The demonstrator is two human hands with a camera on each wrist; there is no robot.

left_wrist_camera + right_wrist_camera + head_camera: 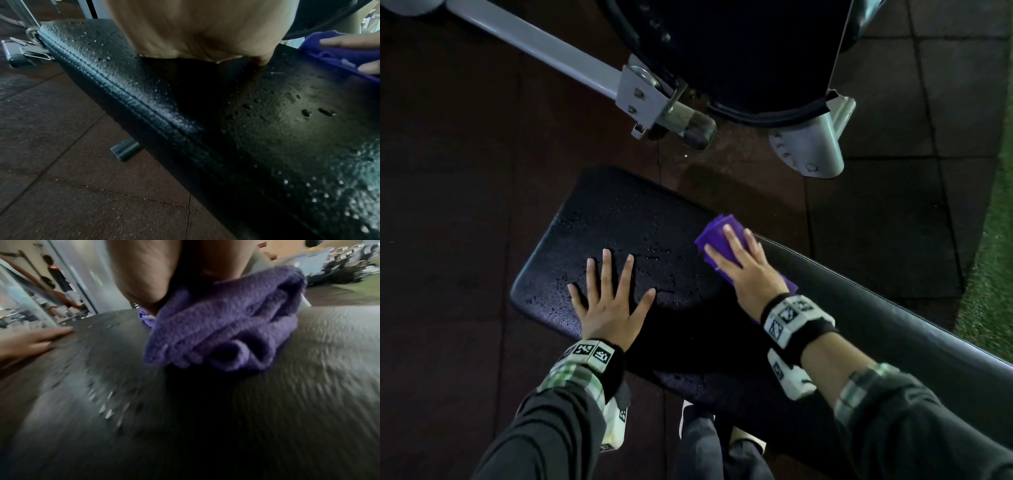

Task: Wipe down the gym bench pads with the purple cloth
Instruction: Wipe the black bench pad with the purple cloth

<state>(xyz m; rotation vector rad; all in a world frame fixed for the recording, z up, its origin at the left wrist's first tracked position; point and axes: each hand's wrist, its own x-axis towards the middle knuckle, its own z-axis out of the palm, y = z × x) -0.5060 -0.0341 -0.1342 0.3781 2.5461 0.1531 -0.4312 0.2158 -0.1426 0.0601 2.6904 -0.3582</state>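
Left hand: the left hand (610,305) lies flat on the near-left part of the black pad (619,219), fingers (606,270) straight and spread apart, holding nothing.
Right hand: the right hand (746,270) presses down on the purple cloth (717,233), fingers straight and slightly spread over it, none curled round it.
Purple cloth: folded and bunched, it lies on the right edge of the pad, where the flat pad meets the long back pad (876,308); a corner sticks out near the wrist.
Pad surface: water droplets (571,219) bead over its far and left areas; the left wrist view shows the same droplets (96,53) along the stitched seam.
Bench frame: a grey metal bar (534,58) with a bracket runs from far left toward the middle, above the dark floor tiles (448,205).
Right edge: a strip of green turf (993,246).
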